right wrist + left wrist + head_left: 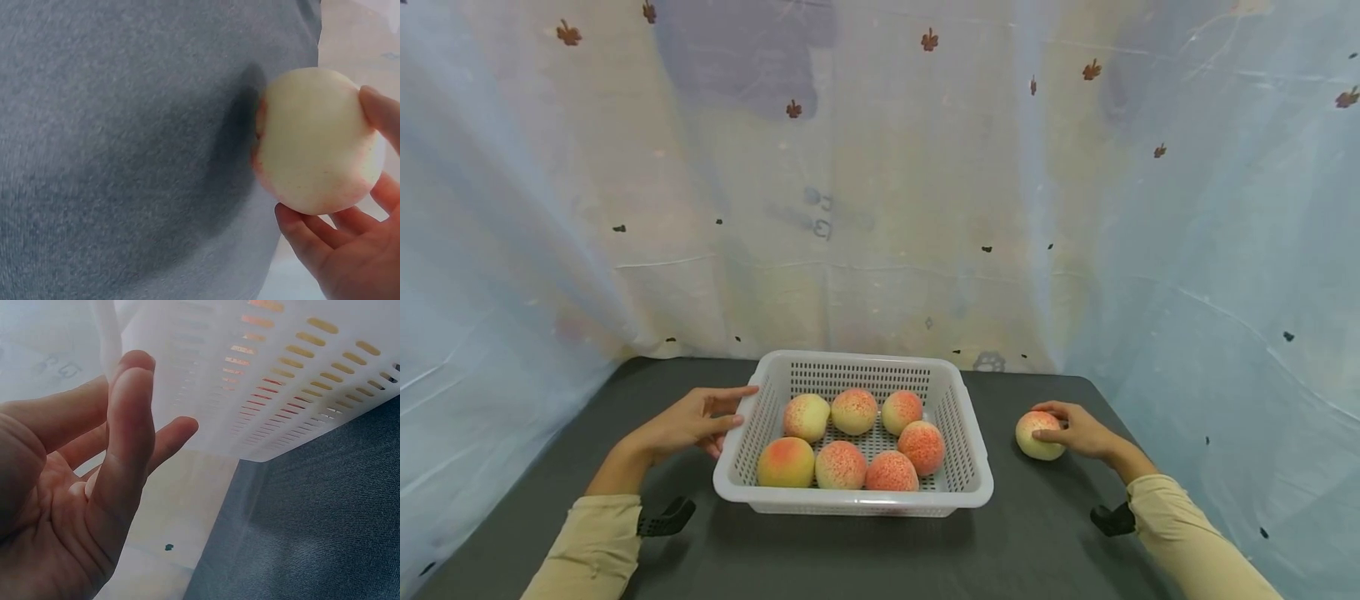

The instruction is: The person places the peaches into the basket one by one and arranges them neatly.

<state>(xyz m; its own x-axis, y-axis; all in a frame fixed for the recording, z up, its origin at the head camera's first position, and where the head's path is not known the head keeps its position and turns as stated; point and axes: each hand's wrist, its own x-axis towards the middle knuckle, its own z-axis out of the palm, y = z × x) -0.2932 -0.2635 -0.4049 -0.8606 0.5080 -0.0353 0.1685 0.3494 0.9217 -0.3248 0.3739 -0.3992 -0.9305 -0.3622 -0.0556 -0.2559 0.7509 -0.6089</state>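
Observation:
A white slotted basket [966, 437] sits mid-table and holds several peaches [850, 442]. My left hand [700, 419] lies open beside the basket's left wall, fingers straight and touching or almost touching the rim. In the left wrist view the straight fingers [128, 434] stand next to the basket wall [281, 381]. To the right of the basket a lone pale peach [1034, 437] rests on the table. My right hand [1075, 429] curls round it. In the right wrist view the fingers [325, 247] cup the peach [312, 140] from below and from the right.
The dark grey table [865, 550] ends at a pale sheet backdrop [880, 208] right behind the basket. The sheet also hangs at both sides. Black wrist mounts [662, 518] sit at my cuffs. Bare tabletop lies in front of the basket.

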